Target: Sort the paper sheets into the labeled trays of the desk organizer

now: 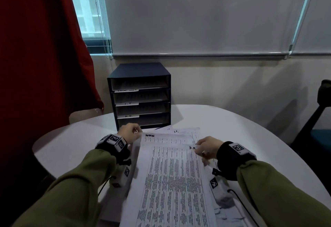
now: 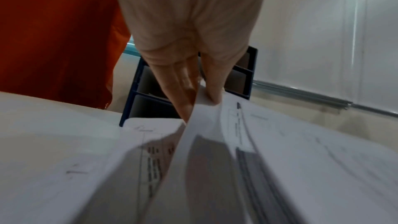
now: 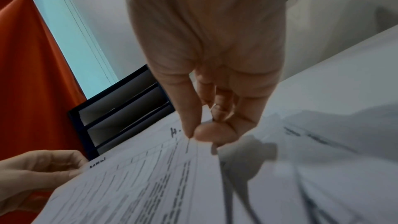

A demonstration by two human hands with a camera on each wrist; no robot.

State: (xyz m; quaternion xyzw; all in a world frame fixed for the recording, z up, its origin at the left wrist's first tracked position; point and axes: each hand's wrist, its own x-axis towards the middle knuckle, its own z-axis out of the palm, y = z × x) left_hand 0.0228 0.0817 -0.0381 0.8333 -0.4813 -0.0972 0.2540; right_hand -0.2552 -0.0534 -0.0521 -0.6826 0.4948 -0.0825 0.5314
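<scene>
Right hand (image 1: 207, 148) grip: thumb and index finger pinched on the far right corner of the top sheet (image 1: 172, 182), the one marked "H.R."; the right wrist view shows the pinch (image 3: 194, 131) right beside that lettering. Left hand (image 1: 128, 133) grip: fingers curled around the far left corner of the sheet beneath (image 1: 166, 138), marked "ADMIN"; in the left wrist view the fingers (image 2: 183, 89) sit under the lifted paper edge and the thumb on top.

Both sheets belong to a loose paper pile (image 1: 180, 131) on the white tabletop (image 1: 75, 137), directly in front of the organizer (image 1: 140, 95). One more sheet, marked "I.T.", fans out at the pile's far edge, nearest the organizer.

Organizer: dark blue, four stacked trays, open side facing the pile. Handwritten tags on the upper three tray lips: "TASK LIST" on top, the second unreadable, the third "H.R.". Upper trays hold paper. Bottom tray label hidden behind the left hand.

Red curtain (image 1: 41, 56) hangs left of the organizer, white blind (image 1: 197, 15) behind it, dark chair (image 1: 317, 119) far to its right.
</scene>
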